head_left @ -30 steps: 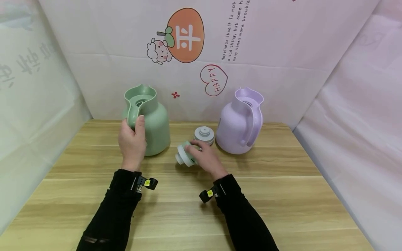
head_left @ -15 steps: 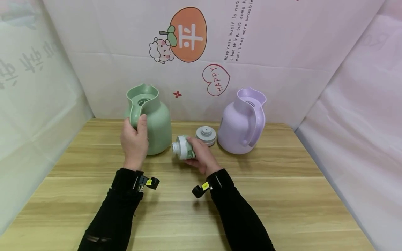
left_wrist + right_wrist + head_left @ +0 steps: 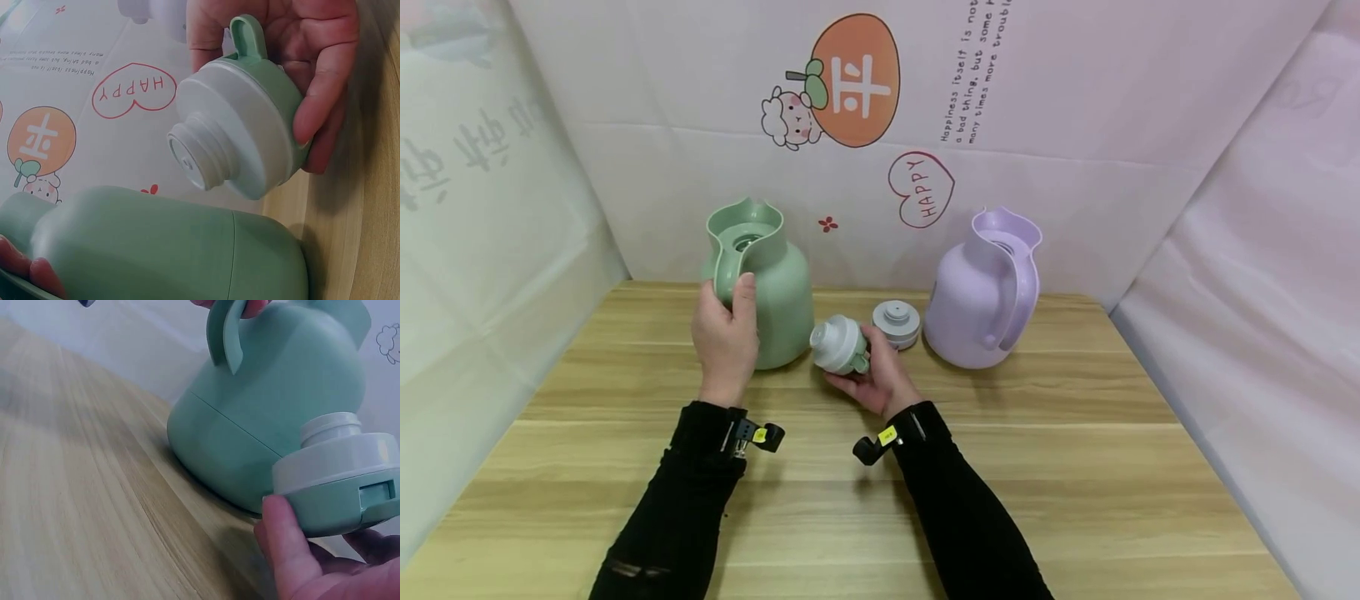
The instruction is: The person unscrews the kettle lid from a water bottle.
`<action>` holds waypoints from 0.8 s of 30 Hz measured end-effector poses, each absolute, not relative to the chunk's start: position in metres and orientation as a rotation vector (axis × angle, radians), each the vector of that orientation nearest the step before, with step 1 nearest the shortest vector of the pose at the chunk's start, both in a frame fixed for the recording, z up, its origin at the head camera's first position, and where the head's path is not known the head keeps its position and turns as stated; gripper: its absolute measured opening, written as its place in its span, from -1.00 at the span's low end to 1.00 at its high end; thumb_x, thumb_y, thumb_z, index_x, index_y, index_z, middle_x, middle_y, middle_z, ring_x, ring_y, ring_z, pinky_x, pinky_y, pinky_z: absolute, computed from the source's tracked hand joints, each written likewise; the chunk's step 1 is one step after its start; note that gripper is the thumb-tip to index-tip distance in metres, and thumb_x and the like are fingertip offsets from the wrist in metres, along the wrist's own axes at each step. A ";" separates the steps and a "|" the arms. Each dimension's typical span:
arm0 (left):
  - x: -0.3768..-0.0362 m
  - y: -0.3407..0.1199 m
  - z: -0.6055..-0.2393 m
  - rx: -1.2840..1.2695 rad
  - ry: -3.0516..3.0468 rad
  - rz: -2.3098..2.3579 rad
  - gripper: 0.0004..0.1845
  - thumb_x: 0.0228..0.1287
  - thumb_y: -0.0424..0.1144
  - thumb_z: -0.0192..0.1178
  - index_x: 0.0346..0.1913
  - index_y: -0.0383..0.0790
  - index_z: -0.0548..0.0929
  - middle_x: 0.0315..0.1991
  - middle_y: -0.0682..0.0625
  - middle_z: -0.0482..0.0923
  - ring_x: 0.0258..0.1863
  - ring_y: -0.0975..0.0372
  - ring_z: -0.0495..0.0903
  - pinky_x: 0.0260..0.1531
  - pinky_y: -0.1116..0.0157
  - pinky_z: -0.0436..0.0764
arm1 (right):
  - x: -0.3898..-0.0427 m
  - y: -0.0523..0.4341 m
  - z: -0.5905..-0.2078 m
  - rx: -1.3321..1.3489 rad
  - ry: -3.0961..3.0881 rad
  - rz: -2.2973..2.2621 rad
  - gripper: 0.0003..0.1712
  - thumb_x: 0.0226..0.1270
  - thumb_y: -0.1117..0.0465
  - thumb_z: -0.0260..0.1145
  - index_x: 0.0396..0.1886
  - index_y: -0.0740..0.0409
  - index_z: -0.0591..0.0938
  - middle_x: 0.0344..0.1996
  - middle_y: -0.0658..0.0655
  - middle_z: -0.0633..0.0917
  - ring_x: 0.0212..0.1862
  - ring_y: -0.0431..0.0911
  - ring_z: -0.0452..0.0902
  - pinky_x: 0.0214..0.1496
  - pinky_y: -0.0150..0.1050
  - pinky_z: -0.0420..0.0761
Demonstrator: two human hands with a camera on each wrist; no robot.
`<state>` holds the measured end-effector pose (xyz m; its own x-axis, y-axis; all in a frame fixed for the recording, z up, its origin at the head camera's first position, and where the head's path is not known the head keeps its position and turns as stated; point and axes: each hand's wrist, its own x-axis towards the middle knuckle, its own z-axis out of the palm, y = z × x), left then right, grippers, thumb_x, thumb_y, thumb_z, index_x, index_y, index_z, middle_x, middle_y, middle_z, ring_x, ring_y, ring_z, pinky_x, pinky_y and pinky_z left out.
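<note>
A green thermos jug (image 3: pixel 786 300) with its top opening uncovered stands at the back left of the table. My left hand (image 3: pixel 727 340) grips its handle, thumb on the near side. Just right of the jug, my right hand (image 3: pixel 880 377) holds a green and white jug lid (image 3: pixel 838 343) above the table. In the left wrist view the lid (image 3: pixel 231 131) shows its white threaded plug and a green loop; the fingers grip its green side. The right wrist view has the plug of the lid (image 3: pixel 340 469) tipped upward, close to the jug's body (image 3: pixel 269 394).
A purple thermos jug (image 3: pixel 972 304), its top also uncovered, stands at the back right. Beside it a grey-white lid (image 3: pixel 897 323) rests on the wooden table (image 3: pixel 820 517). Printed white cloth (image 3: pixel 670 175) rises behind and along both sides.
My right hand has turned the green and white lid, swinging its plug from down-left to up-left, and raised it slightly. My left hand keeps its grip on the green jug's handle.
</note>
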<state>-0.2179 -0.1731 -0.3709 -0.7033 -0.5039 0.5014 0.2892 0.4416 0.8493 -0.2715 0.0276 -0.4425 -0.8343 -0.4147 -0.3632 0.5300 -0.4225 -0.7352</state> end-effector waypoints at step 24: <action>-0.220 -0.174 -0.372 0.168 -1.925 -1.346 -0.46 0.60 0.12 0.06 0.00 -0.42 0.51 -0.35 -0.10 0.48 -0.36 0.14 0.49 -0.31 0.22 0.41 | -0.276 0.024 -0.453 0.240 1.098 -2.294 -0.42 0.66 -0.10 -0.09 0.49 -0.02 0.47 0.41 0.30 0.49 0.38 0.14 0.50 0.38 -0.04 0.54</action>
<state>-0.2198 -0.1744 -0.3721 -0.6975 -0.5040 0.5094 0.3054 0.4340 0.8476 -0.2765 0.0236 -0.4525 -0.8164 -0.4233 -0.3928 0.5714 -0.4939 -0.6555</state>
